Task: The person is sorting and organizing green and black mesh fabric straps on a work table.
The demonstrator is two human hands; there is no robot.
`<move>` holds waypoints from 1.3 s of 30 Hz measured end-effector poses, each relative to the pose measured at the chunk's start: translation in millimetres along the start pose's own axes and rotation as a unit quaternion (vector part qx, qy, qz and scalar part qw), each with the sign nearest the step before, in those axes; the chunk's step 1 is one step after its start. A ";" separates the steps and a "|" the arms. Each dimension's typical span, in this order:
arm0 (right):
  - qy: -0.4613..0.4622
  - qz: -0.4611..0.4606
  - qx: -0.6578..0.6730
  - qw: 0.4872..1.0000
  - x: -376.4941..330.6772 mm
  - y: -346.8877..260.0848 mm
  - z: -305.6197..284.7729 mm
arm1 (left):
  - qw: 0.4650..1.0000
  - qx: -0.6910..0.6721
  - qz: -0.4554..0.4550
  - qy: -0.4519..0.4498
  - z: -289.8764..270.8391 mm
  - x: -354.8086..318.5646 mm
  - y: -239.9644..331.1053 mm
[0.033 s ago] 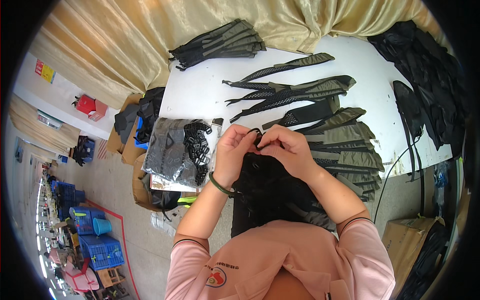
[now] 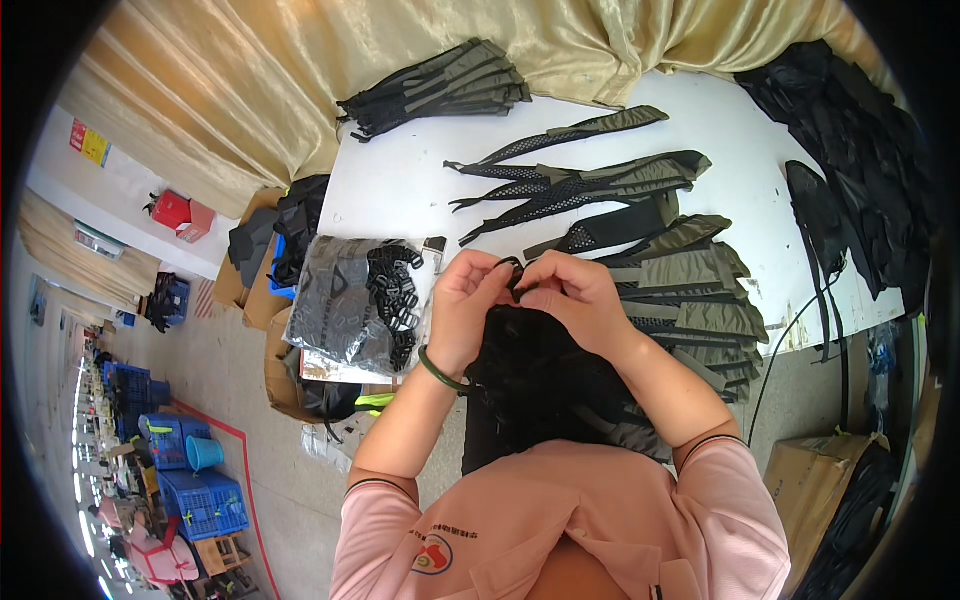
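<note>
In front of me my left hand [image 2: 465, 298] and my right hand [image 2: 572, 297] meet at fingertip height, both pinched closed. Between them is a narrow black strap [image 2: 511, 264], bent into a small loop; fingers hide whether a buckle is on it. Below the hands, black fabric [image 2: 540, 375] spreads over my lap. Left of my left hand lies a clear plastic bag [image 2: 335, 300] with black plastic buckles [image 2: 397, 305] spilling at its side. Olive and black mesh shoulder straps [image 2: 690, 305] fan out beyond my right hand.
More strap pieces [image 2: 600, 180] lie across the white table [image 2: 400, 190], with a bundle [image 2: 440, 90] at the back. A black fabric heap [image 2: 850, 150] covers the right side. Cardboard boxes [image 2: 815, 500] stand at right and left; blue crates [image 2: 200, 500] sit on the floor.
</note>
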State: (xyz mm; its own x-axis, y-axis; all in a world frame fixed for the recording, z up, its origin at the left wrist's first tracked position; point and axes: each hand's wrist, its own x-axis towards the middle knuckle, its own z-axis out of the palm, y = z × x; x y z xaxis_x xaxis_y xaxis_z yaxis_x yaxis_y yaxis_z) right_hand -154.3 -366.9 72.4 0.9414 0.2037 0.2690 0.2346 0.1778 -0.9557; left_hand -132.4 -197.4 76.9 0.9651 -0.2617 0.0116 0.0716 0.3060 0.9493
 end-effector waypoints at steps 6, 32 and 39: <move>0.023 0.116 0.113 0.987 6.0 2.3 -0.8 | 0.998 0.017 0.046 0.041 3.8 0.8 -10.2; -0.066 0.109 -0.077 0.989 19.0 14.4 -24.5 | 0.950 0.231 0.149 -0.148 -14.5 -1.2 -27.2; 0.139 -0.024 -0.481 0.865 90.0 60.4 -133.2 | 0.965 0.248 0.008 -0.087 -65.5 57.7 -13.8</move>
State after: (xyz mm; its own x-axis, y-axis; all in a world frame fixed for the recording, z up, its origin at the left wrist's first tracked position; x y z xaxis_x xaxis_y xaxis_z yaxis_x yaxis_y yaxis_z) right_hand -23.1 -466.1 22.9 0.9155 -0.0452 0.3997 0.2425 -0.7309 -0.6380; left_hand -61.1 -156.8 44.0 0.9049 -0.4238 0.0393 -0.1142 -0.1527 0.9817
